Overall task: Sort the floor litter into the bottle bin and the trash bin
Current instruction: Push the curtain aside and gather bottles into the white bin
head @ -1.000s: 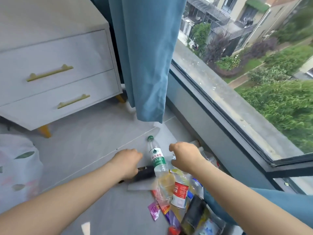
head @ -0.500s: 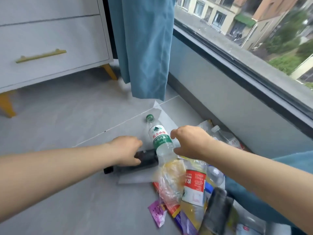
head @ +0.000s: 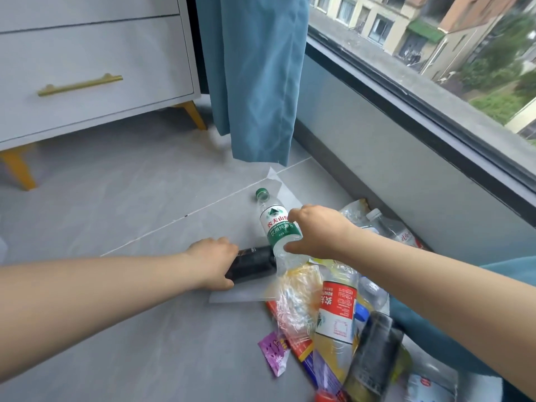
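Right hand [head: 316, 230] now around green-label bottle [head: 275, 224]

Grey tiled floor [head: 116, 216]: along its edge under the window wall, a heap of litter, namely a red-labelled bottle [head: 338, 310], a crumpled clear bag [head: 295, 303], a purple wrapper [head: 274, 353], a dark bottle [head: 374, 352] and a white-capped bottle [head: 388, 227] nearest the wall. At the heap's far end a white sheet [head: 240, 295] lies flat, bearing a black bottle [head: 252, 264] gripped by my left hand [head: 213, 264] and a green-capped bottle [head: 275, 224] gripped by my right hand [head: 314, 230].
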The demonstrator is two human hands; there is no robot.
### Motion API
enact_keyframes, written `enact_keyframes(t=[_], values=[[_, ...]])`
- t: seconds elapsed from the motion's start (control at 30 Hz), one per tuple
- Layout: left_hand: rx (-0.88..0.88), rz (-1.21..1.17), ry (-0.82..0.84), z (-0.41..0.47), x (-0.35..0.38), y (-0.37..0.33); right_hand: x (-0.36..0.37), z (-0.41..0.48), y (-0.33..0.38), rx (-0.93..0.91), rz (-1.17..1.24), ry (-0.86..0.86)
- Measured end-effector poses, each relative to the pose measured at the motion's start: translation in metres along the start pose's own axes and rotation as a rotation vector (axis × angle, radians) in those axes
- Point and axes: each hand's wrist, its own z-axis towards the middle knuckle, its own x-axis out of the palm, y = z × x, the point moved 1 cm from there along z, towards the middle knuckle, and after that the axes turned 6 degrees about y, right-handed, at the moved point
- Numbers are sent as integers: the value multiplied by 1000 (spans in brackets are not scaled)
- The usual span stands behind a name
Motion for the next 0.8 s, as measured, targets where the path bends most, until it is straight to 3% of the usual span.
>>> enact_keyframes(t=[0.43, 0.8], values=[[-46, -19, 21, 7, 11, 8, 22, 33, 4, 105, 120, 62], [-262, -226, -26, 2, 10, 25, 28, 28, -6, 235, 134, 9]])
